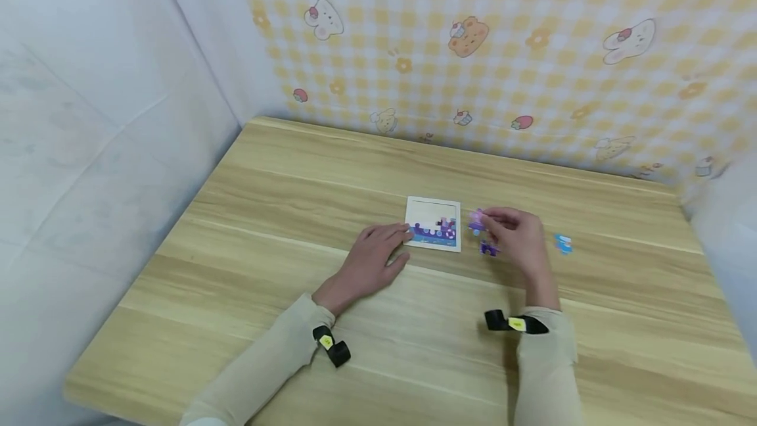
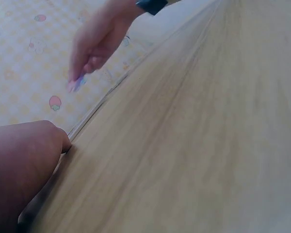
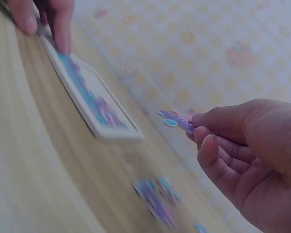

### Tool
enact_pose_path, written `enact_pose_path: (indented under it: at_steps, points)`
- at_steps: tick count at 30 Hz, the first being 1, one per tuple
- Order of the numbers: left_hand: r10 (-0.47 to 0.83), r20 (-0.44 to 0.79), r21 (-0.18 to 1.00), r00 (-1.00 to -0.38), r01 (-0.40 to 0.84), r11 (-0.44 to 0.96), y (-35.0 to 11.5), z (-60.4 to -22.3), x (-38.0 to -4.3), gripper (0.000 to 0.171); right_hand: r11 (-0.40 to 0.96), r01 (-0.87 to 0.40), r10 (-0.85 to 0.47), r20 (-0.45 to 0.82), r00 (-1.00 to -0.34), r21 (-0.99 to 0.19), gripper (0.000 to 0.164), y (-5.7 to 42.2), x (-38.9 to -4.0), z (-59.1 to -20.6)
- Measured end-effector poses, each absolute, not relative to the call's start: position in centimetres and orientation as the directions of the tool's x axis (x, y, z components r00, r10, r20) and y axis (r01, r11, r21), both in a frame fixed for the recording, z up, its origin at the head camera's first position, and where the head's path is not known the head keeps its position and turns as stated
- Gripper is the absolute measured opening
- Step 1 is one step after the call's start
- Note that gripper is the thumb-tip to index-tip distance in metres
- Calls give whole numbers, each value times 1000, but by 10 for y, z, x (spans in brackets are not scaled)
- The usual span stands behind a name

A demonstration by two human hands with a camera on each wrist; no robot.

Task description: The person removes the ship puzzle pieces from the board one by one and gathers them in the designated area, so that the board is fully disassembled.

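A small white-framed jigsaw tray [image 1: 434,198] lies on the table, its lower part and right side filled with purple, blue and pink pieces. The fingertips of my left hand [image 1: 368,261] rest on its left edge. Just right of the tray, my right hand [image 1: 523,242] pinches a purple-and-pink puzzle piece [image 3: 182,122] between thumb and fingers, held above the table. Under it lies a loose dark purple puzzle piece [image 1: 487,248]. A light blue puzzle piece [image 1: 564,243] sits further right, beyond the right hand.
The wooden table [image 1: 284,189] reaches back to a yellow checked cloth [image 1: 414,38] with cartoon prints. White fabric [image 1: 118,117] hangs along the left side. Black straps with small devices are worn on both wrists.
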State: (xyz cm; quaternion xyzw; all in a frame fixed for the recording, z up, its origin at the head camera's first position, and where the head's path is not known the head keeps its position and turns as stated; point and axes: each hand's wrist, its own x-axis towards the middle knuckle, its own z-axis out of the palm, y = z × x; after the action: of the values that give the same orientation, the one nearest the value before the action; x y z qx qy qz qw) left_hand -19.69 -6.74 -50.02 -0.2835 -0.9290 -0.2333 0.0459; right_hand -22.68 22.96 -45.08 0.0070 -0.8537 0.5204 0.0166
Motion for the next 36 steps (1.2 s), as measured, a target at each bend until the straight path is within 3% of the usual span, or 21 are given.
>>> enact_pose_path:
  at_steps: [10,19,36]
  points:
    - [499,200,418,-843,534,735,-70,-503,-199,45,499,82,63,-58,-996,-863,33,306,-191,-466]
    - [507,202,432,-838,541,721,-67,-505,-200,46,562,123,54,-112,-992,-818,28,311,-189,-469]
    - [509,224,429,-831,553,714,-67,-503,-199,45,576,59,15,-61,-998,-816,23,313,-189,-469]
